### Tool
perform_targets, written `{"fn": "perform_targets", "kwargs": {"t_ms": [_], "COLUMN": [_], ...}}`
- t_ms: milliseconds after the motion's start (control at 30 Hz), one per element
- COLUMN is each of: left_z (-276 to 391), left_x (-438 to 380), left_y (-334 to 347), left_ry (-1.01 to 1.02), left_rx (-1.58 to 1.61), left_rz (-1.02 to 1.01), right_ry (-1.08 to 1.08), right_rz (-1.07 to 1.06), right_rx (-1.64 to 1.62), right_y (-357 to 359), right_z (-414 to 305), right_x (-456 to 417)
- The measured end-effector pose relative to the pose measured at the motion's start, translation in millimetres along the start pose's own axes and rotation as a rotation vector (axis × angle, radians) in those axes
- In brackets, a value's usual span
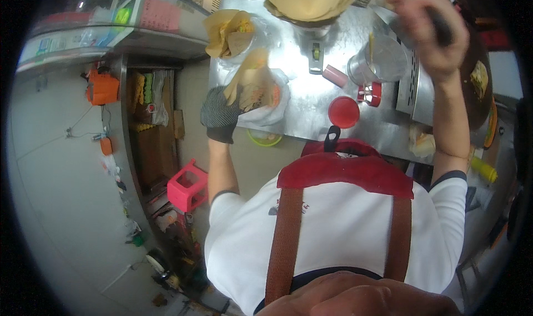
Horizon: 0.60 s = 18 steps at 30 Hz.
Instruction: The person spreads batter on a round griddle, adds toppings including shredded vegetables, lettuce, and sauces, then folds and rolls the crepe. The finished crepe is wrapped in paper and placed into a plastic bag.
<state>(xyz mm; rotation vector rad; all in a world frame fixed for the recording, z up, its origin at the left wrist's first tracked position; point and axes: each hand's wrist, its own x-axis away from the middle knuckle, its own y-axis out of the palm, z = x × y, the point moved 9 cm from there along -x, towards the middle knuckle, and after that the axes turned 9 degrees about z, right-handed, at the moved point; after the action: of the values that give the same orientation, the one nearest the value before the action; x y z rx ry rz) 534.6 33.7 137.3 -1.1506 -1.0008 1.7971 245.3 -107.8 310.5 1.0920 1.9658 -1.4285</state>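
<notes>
My left hand (220,110) wears a dark grey knit glove. It grips a brown paper food wrapper (255,72) by its near left side, above a white plastic bag (280,118) with shredded orange food showing at the bag's edge. Just beyond sits a second brown paper wrapper (229,35), filled with yellowish food. My bare right hand (437,33) is raised at the upper right, blurred by motion. Its fingers curl around a dark tool handle (440,26); the kind of tool cannot be made out. Below that hand stands a clear plastic container (377,62).
A stack of brown paper sheets (310,2) lies at the far side of the steel table (300,103). A red round lid (344,112), a red tin (369,94) and a pink cylinder (335,75) are near its front. A dark round griddle (479,103) is at right. A pink stool (188,187) stands left.
</notes>
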Motion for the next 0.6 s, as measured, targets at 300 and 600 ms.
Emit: {"fn": "perform_targets", "kwargs": {"t_ms": [300,600], "left_z": [-56.3,308.4], "left_x": [120.4,-33.2], "left_y": [170.4,108.8], "left_ry": [-0.148,0.173], "left_rx": [-0.270,0.579], "left_rz": [-0.373,0.030], "right_ry": [1.166,1.442], "right_rz": [0.919,1.518], "right_rx": [0.100,-0.136], "right_y": [-252.2,-358.5], "right_z": [110.6,68.2], "right_x": [344.4,556.2]}}
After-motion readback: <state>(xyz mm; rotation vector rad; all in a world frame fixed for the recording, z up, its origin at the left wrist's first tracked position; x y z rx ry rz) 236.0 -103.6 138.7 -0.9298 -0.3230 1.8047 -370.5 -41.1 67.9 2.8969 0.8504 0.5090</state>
